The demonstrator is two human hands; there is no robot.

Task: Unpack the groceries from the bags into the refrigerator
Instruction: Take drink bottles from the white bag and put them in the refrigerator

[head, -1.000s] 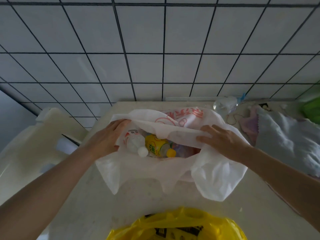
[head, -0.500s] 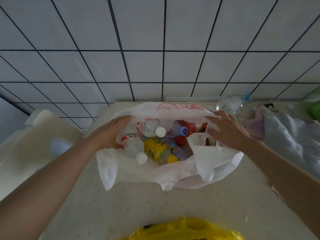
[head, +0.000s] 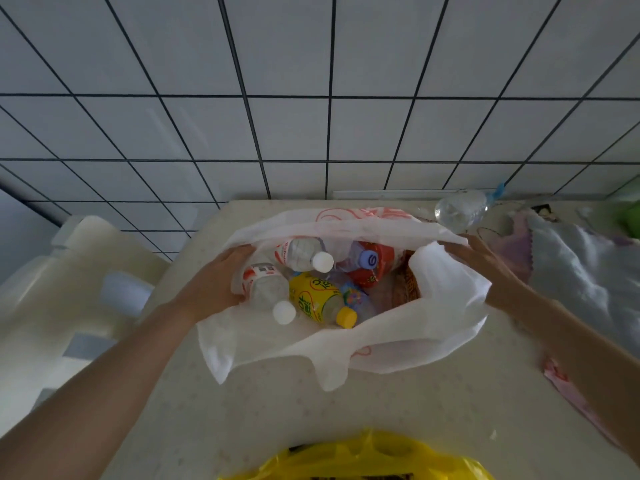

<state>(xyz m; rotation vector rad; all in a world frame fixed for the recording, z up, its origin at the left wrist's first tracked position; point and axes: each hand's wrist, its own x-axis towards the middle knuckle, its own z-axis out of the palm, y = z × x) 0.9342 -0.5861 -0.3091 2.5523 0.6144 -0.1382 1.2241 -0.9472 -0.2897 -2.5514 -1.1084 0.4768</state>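
Observation:
A white plastic bag (head: 398,344) with red print lies open on the pale countertop (head: 346,410). Inside are two clear bottles with white caps (head: 301,252) (head: 265,289), a yellow bottle (head: 317,301), a red-labelled bottle with a lilac cap (head: 372,268) and a brown packet (head: 408,285). My left hand (head: 218,282) holds the bag's left rim, fingers curled over the edge. My right hand (head: 485,268) holds the right rim and pulls it outward.
A yellow plastic bag (head: 363,459) sits at the near edge of the counter. A clear bottle (head: 460,207) lies by the tiled wall. Cloths (head: 581,268) cover the counter's right side. A cream plastic object (head: 62,289) stands left of the counter.
My right hand has drawn the bag's right flap back to the right, so the bag's mouth now gapes wide and more bottles show. My left hand has stayed on the left rim.

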